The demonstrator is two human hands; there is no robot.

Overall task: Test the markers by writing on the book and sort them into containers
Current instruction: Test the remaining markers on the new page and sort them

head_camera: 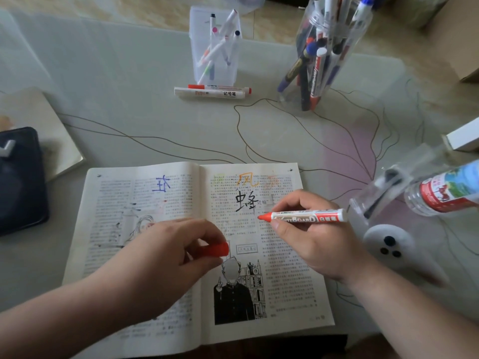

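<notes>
An open book [285, 294] lies at the table's near edge, with blue, orange and black characters drawn on its pages. My right hand [311, 237] grips a red whiteboard marker [308, 216], uncapped, its tip just above the right page. My left hand [166, 252] rests on the book's middle and pinches the red cap [220, 249]. A clear square container [215, 45] at the back holds several thin markers. A clear round jar [326, 47] to its right holds several thick markers. Two white markers [210, 92] lie in front of the square container.
A dark case [20, 180] lies at the left on a pale notebook [44, 125]. At the right stand a clear holder [375, 193] with a black marker, a plastic water bottle [445, 190], a white round object [388, 242] and a white box [464, 136].
</notes>
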